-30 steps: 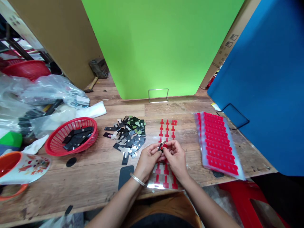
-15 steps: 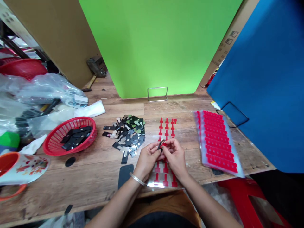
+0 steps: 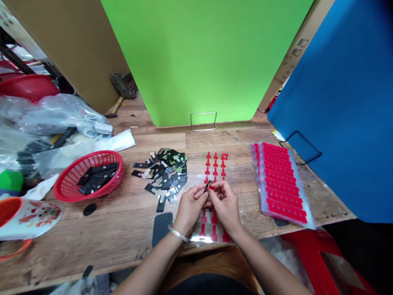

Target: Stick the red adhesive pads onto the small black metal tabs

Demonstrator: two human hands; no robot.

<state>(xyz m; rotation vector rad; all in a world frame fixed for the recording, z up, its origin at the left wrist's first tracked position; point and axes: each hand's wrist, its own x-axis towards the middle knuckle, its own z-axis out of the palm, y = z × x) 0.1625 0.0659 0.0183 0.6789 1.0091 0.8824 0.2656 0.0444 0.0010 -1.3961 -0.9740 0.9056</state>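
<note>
Work prob. partway; L hand [image 3: 190,207] & R hand [image 3: 226,205] pinch thin black-red strip [image 3: 211,187]; black-silver metal plates [image 3: 165,181] to their L look undone.

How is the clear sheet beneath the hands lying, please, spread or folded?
Spread: red shapes on the clear sheet show beyond and below the left hand and right hand, which hide its middle.

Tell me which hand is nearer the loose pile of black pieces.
Left. The left hand is at the pile's lower right, on its near side; the right hand is farther right, past the left.
</note>
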